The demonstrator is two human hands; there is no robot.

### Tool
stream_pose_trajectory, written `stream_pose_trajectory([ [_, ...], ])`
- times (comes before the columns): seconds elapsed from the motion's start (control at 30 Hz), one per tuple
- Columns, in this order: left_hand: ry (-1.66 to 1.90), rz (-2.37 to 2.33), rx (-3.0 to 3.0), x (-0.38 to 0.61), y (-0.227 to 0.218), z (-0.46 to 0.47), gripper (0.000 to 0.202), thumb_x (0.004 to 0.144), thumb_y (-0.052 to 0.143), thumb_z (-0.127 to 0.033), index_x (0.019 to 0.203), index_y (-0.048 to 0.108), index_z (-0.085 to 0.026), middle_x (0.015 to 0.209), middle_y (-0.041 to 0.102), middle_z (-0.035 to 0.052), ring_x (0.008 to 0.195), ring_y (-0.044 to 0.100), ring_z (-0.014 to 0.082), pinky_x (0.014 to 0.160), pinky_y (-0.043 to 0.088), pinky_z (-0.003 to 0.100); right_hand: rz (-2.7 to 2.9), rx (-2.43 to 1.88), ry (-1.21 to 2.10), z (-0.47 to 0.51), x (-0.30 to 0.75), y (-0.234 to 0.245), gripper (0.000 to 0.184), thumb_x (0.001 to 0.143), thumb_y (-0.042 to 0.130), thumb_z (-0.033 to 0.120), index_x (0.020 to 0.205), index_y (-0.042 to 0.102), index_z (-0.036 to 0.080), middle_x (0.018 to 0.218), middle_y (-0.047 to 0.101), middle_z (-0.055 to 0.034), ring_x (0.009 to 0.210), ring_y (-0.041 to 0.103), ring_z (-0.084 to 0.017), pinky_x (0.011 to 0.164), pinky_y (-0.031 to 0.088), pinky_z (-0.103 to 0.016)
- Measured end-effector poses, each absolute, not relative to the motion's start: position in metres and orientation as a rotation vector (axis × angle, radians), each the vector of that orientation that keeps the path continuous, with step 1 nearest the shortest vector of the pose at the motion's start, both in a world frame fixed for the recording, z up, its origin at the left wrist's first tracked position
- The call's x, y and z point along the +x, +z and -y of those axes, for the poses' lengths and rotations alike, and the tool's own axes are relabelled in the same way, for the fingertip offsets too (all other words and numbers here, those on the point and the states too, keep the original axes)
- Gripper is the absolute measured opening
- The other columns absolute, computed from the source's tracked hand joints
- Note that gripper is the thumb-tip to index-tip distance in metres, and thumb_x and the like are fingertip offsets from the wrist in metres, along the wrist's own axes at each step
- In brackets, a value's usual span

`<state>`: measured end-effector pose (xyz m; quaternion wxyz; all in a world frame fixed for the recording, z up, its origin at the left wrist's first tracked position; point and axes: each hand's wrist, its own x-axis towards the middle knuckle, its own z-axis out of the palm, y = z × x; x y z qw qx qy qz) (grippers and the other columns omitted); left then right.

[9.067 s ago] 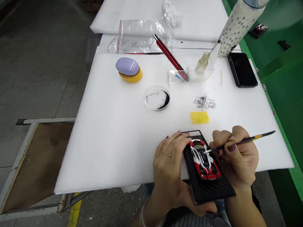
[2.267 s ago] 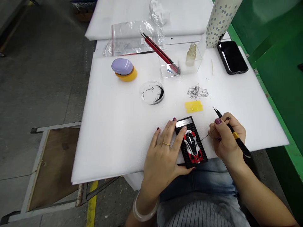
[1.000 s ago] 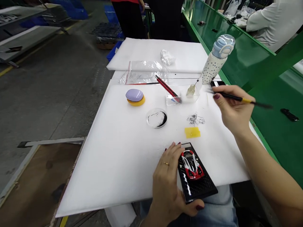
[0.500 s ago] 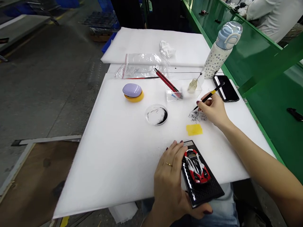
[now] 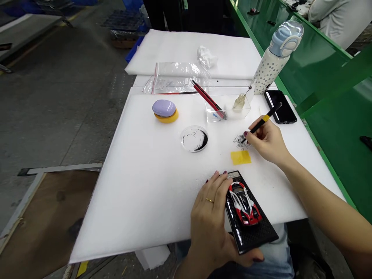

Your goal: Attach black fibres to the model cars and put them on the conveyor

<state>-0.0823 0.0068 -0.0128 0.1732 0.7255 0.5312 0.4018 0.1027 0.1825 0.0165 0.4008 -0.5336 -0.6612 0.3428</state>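
Observation:
My left hand (image 5: 210, 221) grips a model car (image 5: 245, 203) by its black display base (image 5: 261, 234). The fingers lie along the base's left side and the thumb passes beneath its near end. The red, white and black car faces up, tilted over the table's front edge. In my right hand (image 5: 269, 141) is a slim black pointed tool with a yellow band (image 5: 263, 120), held like a pen. Its tip is in a scatter of fine black slivers (image 5: 240, 140), partly hidden by the fingers. A yellow rectangular piece (image 5: 240, 157) lies just nearer to me than the slivers.
A round clear dish (image 5: 190, 139) with black slivers stands mid-table. Behind it are a purple and yellow oval case (image 5: 164, 110), a clear tray (image 5: 213, 118) with red tweezers (image 5: 207, 99) and a small bottle (image 5: 239, 101). A tumbler (image 5: 269, 71) and phone (image 5: 280, 106) stand right.
My right hand has drawn the tool slightly nearer and to the right, its tip moving deeper into the slivers. The view has shifted a little; my left hand keeps the same hold.

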Motion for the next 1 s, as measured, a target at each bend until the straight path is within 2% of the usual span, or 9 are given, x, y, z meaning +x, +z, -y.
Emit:
stream_pose_trajectory([
  [0.1, 1.133, -1.502, 2.055, -0.083, -0.013, -0.006, 0.107, 0.079, 0.028, -0.098, 0.143, 0.049, -0.014, 0.142, 0.063, 0.0187, 0.139, 0.055, 0.0377, 0.116, 0.047, 0.055, 1.675, -1.349, 0.856, -0.185, 0.101, 0.015, 0.02, 0.073, 0.071, 0.022, 0.08, 0.052, 0.024, 0.053, 0.056, 0.008, 0.049, 0.048, -0.012, 0.05, 0.035, -0.027],
  [0.27, 1.138, -1.5, 2.051, -0.082, -0.013, -0.006, 0.106, 0.08, 0.029, -0.097, 0.143, 0.049, -0.014, 0.143, 0.062, 0.0183, 0.139, 0.055, 0.0373, 0.116, 0.046, 0.054, 1.638, -1.321, 0.864, -0.186, 0.099, 0.011, 0.021, 0.075, 0.071, 0.027, 0.084, 0.053, 0.025, 0.06, 0.061, 0.005, 0.053, 0.054, -0.014, 0.053, 0.038, -0.03],
  [0.47, 1.139, -1.492, 2.036, -0.083, -0.012, -0.007, 0.106, 0.079, 0.034, -0.097, 0.142, 0.05, -0.013, 0.144, 0.062, 0.0191, 0.14, 0.053, 0.0383, 0.116, 0.046, 0.055, 1.735, -1.295, 0.811, -0.185, 0.094, 0.014, 0.02, 0.078, 0.071, 0.024, 0.083, 0.052, 0.025, 0.058, 0.058, 0.0065, 0.052, 0.051, -0.013, 0.054, 0.039, -0.03],
  [1.0, 1.155, -1.524, 2.028, -0.08, -0.014, -0.007, 0.107, 0.08, 0.019, -0.098, 0.142, 0.05, -0.016, 0.144, 0.062, 0.0144, 0.142, 0.053, 0.0337, 0.116, 0.046, 0.052, 1.796, -1.306, 0.814, -0.179, 0.091, 0.018, 0.022, 0.079, 0.068, 0.014, 0.08, 0.048, 0.024, 0.054, 0.052, 0.0083, 0.047, 0.045, -0.01, 0.049, 0.034, -0.028],
])
